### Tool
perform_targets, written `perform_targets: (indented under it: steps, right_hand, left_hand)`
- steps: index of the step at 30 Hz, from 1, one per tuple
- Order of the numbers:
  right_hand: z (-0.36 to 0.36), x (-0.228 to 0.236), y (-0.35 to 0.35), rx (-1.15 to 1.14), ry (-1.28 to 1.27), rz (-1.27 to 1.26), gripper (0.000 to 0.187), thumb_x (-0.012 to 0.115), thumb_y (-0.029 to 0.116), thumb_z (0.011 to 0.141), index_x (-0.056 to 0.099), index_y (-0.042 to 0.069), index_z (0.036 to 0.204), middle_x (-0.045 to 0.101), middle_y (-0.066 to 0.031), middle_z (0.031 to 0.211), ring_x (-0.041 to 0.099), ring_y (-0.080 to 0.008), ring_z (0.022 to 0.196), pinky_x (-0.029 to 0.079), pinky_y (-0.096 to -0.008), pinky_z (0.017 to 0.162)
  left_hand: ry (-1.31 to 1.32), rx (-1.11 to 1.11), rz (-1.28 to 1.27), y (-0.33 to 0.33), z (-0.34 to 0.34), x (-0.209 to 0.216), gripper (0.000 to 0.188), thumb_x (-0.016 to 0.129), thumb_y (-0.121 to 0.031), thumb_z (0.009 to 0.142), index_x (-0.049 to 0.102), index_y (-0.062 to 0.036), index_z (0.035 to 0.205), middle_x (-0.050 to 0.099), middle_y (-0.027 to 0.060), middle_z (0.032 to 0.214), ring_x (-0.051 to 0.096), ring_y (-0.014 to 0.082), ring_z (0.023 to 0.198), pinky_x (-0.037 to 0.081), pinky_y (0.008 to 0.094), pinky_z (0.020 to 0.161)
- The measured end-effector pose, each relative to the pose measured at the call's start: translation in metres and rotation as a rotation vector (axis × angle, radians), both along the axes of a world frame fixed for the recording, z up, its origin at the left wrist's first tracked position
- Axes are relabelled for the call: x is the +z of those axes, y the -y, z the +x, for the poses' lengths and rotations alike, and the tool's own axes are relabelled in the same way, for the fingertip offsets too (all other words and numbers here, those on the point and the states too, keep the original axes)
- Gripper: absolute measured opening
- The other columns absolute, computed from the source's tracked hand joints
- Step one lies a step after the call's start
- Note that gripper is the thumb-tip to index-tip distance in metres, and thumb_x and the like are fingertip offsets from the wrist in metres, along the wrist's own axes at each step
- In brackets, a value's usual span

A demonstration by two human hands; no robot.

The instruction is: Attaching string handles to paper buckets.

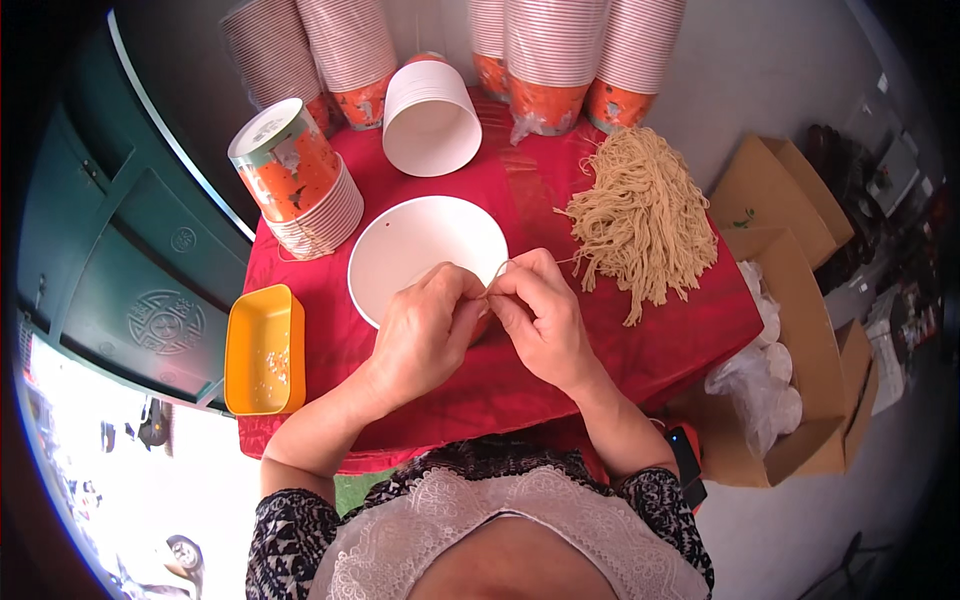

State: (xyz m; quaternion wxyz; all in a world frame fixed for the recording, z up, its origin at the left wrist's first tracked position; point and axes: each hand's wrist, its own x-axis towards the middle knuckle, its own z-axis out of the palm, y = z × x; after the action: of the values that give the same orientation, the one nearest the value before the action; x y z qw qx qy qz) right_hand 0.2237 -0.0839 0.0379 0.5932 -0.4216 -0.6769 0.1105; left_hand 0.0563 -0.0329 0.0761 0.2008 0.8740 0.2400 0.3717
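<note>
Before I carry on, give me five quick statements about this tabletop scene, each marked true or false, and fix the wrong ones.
1. The tan bundle of loose strands lies on the red tablecloth, to the right of the left hand and right hand. True.
2. The two hands are wide apart. False: their fingertips are close together by the rim of the open white-lined round bucket.
3. Small pale bits lie in the yellow rectangular tub. True.
4. That tub stands to the right of the bucket. False: it stands to the left.
5. An open brown cardboard box is to the right of the table. True.
</note>
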Motion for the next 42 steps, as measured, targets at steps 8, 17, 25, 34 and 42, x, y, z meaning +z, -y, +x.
perform_targets:
  steps: [8, 17, 25, 34, 42]
  right_hand:
    - [-0.011, -0.006, 0.008, -0.283, 0.236, 0.265, 0.019, 0.071, -0.010, 0.075, 0.060, -0.002, 0.090, 0.051, -0.0156, 0.101, 0.057, -0.0280, 0.084, 0.050, -0.0365, 0.066]
    - [-0.008, -0.021, 0.016, -0.160, 0.272, 0.303, 0.021, 0.068, -0.014, 0.073, 0.061, -0.003, 0.090, 0.047, -0.0156, 0.107, 0.052, -0.0274, 0.090, 0.047, -0.0355, 0.076]
    - [-0.006, -0.028, 0.006, -0.198, 0.234, 0.361, 0.020, 0.069, -0.009, 0.076, 0.062, 0.000, 0.092, 0.055, -0.0124, 0.096, 0.056, -0.0289, 0.083, 0.049, -0.0389, 0.072]
    - [-0.030, -0.029, 0.009, -0.198, -0.180, 0.160, 0.012, 0.065, -0.008, 0.086, 0.060, 0.000, 0.094, 0.059, -0.0058, 0.070, 0.056, -0.0148, 0.057, 0.044, -0.0276, 0.052]
    - [-0.040, -0.025, 0.007, -0.165, -0.373, -0.035, 0.008, 0.063, -0.005, 0.092, 0.059, 0.000, 0.096, 0.055, 0.0028, 0.065, 0.047, 0.0004, 0.056, 0.037, -0.0202, 0.048]
  left_hand:
    - [0.037, 0.014, -0.327, -0.007, -0.003, 0.005, 0.004, 0.060, -0.001, 0.089, 0.059, 0.0011, 0.086, 0.063, 0.0058, 0.076, 0.056, 0.0095, 0.068, 0.045, 0.0269, 0.059]
    - [0.038, 0.149, -0.238, -0.010, 0.002, 0.001, 0.005, 0.061, -0.001, 0.086, 0.058, 0.0021, 0.082, 0.061, 0.0080, 0.067, 0.056, 0.0128, 0.061, 0.045, 0.0296, 0.055]
    - [0.034, 0.164, -0.198, -0.010, 0.003, 0.001, 0.004, 0.061, -0.001, 0.085, 0.058, 0.0025, 0.085, 0.065, 0.0162, 0.072, 0.064, 0.0296, 0.066, 0.050, 0.0391, 0.060]
    - [-0.091, 0.097, 0.075, 0.001, -0.009, 0.009, 0.012, 0.066, 0.003, 0.080, 0.058, -0.0013, 0.087, 0.064, 0.0112, 0.079, 0.064, 0.0280, 0.074, 0.050, 0.0380, 0.070]
    - [-0.117, -0.021, 0.118, 0.012, -0.017, 0.020, 0.016, 0.068, 0.005, 0.078, 0.057, -0.0038, 0.086, 0.062, 0.0099, 0.080, 0.062, 0.0300, 0.078, 0.046, 0.0394, 0.082]
